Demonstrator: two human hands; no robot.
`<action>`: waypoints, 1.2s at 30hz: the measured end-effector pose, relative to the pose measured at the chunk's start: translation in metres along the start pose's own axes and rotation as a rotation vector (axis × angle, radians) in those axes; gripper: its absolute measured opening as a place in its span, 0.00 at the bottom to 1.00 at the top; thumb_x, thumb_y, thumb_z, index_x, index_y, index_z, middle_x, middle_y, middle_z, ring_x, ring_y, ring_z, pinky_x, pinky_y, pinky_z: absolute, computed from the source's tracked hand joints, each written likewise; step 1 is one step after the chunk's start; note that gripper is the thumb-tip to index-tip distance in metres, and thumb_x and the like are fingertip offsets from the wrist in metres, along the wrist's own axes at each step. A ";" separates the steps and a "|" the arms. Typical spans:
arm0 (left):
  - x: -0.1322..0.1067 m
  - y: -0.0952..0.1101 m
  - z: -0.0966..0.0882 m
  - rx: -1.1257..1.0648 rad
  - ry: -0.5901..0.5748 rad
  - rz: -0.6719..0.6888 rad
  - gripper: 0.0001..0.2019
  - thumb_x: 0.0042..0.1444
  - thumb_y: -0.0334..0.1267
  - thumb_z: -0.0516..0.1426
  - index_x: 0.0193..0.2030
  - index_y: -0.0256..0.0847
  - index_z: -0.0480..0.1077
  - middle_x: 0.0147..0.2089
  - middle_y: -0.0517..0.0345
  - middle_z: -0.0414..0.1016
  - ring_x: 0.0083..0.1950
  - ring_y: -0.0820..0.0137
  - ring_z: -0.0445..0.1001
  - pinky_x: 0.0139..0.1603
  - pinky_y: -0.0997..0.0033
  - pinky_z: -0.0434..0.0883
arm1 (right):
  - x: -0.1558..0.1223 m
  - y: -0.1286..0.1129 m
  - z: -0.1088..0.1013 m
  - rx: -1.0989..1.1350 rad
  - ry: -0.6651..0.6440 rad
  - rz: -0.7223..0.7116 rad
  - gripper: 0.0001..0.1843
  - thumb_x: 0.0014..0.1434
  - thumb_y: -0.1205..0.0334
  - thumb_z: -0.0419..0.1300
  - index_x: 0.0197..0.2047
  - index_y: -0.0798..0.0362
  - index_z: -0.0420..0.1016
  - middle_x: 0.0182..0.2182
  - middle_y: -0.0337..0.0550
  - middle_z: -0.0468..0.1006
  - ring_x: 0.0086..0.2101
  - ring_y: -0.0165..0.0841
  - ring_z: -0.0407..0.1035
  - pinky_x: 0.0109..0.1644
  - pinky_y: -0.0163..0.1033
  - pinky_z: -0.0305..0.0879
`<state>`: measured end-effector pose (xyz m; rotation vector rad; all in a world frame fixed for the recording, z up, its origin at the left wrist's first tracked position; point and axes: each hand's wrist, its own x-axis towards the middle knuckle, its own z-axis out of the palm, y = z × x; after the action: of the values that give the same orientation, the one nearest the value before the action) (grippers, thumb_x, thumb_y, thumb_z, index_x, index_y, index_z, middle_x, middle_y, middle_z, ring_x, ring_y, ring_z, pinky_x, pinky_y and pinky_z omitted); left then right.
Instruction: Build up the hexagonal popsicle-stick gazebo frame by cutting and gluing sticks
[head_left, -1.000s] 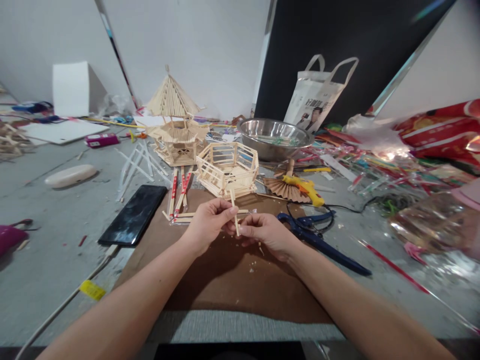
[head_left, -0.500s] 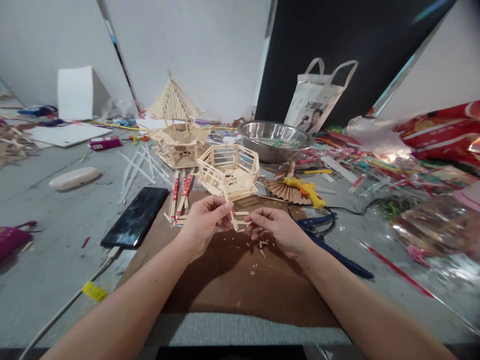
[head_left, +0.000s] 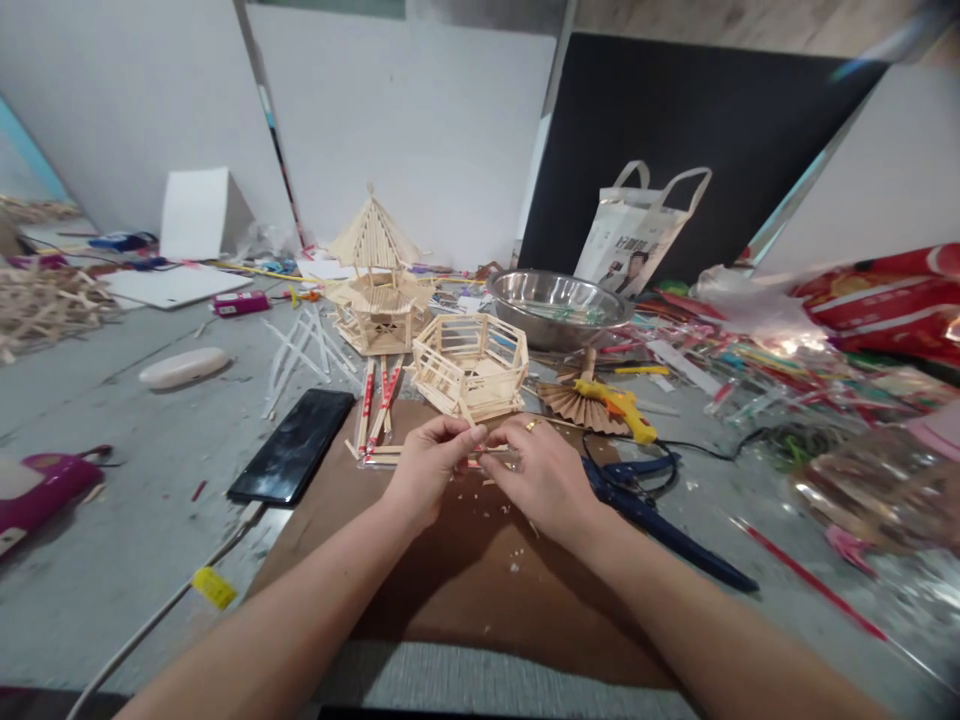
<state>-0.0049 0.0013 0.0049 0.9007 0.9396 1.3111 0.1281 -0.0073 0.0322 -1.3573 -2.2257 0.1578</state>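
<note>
My left hand (head_left: 429,468) pinches thin wooden sticks (head_left: 466,411) between thumb and fingers, over a brown board (head_left: 450,590). Close against it, my right hand (head_left: 546,472) has its fingers curled and drawn together at the sticks' lower end; what its fingertips grip is hidden. Just beyond both hands stands an open, many-sided railing frame (head_left: 472,372) built of wooden sticks. Behind it to the left is a stick pavilion (head_left: 379,300) with a pointed roof. Bundles of sticks in red-marked wrappers (head_left: 367,405) lie left of my left hand.
A black phone (head_left: 294,447) with a cable lies at left. Right of my hands are blue-handled pliers (head_left: 675,535), a yellow glue gun (head_left: 626,408) and a folded paper fan (head_left: 574,403). A metal bowl (head_left: 559,310) and a bag (head_left: 634,240) stand behind. Scraps litter the board.
My right hand has moved left to meet my left hand at the sticks. The view has tilted up a little, so the scene sits lower and farther right.
</note>
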 end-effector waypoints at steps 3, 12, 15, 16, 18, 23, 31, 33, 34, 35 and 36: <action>-0.001 0.000 0.000 0.026 -0.009 0.013 0.14 0.37 0.43 0.61 0.22 0.35 0.64 0.17 0.66 0.62 0.16 0.83 0.56 0.16 0.81 0.54 | 0.004 -0.001 0.000 -0.033 -0.007 -0.003 0.07 0.53 0.60 0.52 0.31 0.50 0.70 0.33 0.41 0.72 0.38 0.33 0.63 0.39 0.36 0.57; 0.012 0.025 -0.022 0.235 0.171 0.216 0.12 0.44 0.43 0.56 0.31 0.36 0.67 0.24 0.62 0.64 0.23 0.78 0.61 0.22 0.80 0.60 | 0.048 0.016 -0.038 -0.017 -0.027 0.048 0.09 0.50 0.58 0.53 0.28 0.52 0.71 0.29 0.41 0.74 0.33 0.32 0.65 0.36 0.35 0.57; 0.028 0.026 -0.037 0.286 0.344 0.230 0.13 0.42 0.39 0.56 0.35 0.36 0.67 0.33 0.57 0.67 0.32 0.75 0.65 0.29 0.78 0.63 | 0.074 0.025 -0.045 0.068 -0.111 0.089 0.10 0.48 0.57 0.53 0.28 0.54 0.71 0.26 0.40 0.74 0.28 0.30 0.66 0.31 0.33 0.57; 0.033 0.025 -0.040 0.307 0.360 0.226 0.13 0.42 0.37 0.55 0.37 0.36 0.66 0.36 0.56 0.68 0.34 0.74 0.65 0.30 0.78 0.63 | 0.082 0.029 -0.045 0.093 -0.144 0.111 0.11 0.48 0.57 0.53 0.28 0.54 0.71 0.25 0.40 0.74 0.26 0.29 0.65 0.30 0.33 0.57; 0.039 0.023 -0.043 0.352 0.354 0.206 0.14 0.41 0.36 0.55 0.37 0.35 0.66 0.36 0.56 0.68 0.34 0.74 0.65 0.31 0.78 0.62 | 0.094 0.035 -0.046 0.102 -0.199 0.138 0.11 0.48 0.56 0.53 0.28 0.55 0.71 0.23 0.39 0.73 0.24 0.28 0.65 0.27 0.32 0.56; 0.043 0.014 -0.035 0.565 0.283 0.166 0.13 0.40 0.36 0.54 0.35 0.35 0.68 0.22 0.63 0.64 0.21 0.76 0.61 0.23 0.78 0.57 | 0.111 0.051 -0.055 -0.118 -0.262 -0.039 0.10 0.49 0.60 0.52 0.30 0.55 0.72 0.27 0.41 0.74 0.28 0.30 0.66 0.30 0.32 0.56; 0.061 0.001 -0.024 0.706 0.254 0.255 0.10 0.38 0.35 0.57 0.31 0.37 0.70 0.28 0.58 0.69 0.24 0.74 0.63 0.26 0.76 0.58 | 0.128 0.063 -0.057 -0.323 -0.358 -0.270 0.10 0.51 0.61 0.52 0.32 0.54 0.73 0.30 0.44 0.75 0.32 0.32 0.66 0.33 0.33 0.56; 0.065 -0.002 -0.027 0.743 0.265 0.243 0.10 0.39 0.38 0.57 0.30 0.38 0.69 0.25 0.60 0.67 0.23 0.75 0.62 0.25 0.76 0.57 | 0.130 0.060 -0.055 -0.366 -0.362 -0.327 0.09 0.52 0.61 0.52 0.31 0.53 0.73 0.30 0.44 0.75 0.33 0.32 0.66 0.34 0.33 0.55; 0.066 -0.004 -0.028 0.768 0.273 0.232 0.10 0.40 0.39 0.56 0.31 0.39 0.69 0.22 0.62 0.65 0.21 0.75 0.61 0.24 0.76 0.56 | 0.131 0.058 -0.054 -0.399 -0.366 -0.362 0.09 0.52 0.61 0.52 0.31 0.53 0.73 0.30 0.44 0.75 0.33 0.33 0.66 0.34 0.34 0.55; 0.067 -0.006 -0.030 0.794 0.282 0.226 0.10 0.41 0.41 0.56 0.31 0.39 0.67 0.20 0.64 0.63 0.20 0.75 0.60 0.23 0.76 0.55 | 0.131 0.056 -0.053 -0.434 -0.372 -0.396 0.09 0.52 0.62 0.52 0.31 0.53 0.73 0.30 0.44 0.75 0.33 0.33 0.66 0.34 0.34 0.55; 0.067 -0.007 -0.031 0.817 0.291 0.233 0.11 0.42 0.43 0.55 0.31 0.40 0.66 0.19 0.65 0.63 0.19 0.75 0.59 0.23 0.76 0.54 | 0.131 0.055 -0.053 -0.467 -0.377 -0.424 0.09 0.52 0.63 0.52 0.30 0.53 0.73 0.30 0.44 0.75 0.33 0.33 0.67 0.34 0.34 0.55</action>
<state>-0.0291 0.0681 -0.0166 1.4957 1.6995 1.2741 0.1501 0.1232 0.1067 -1.0956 -2.9495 -0.3010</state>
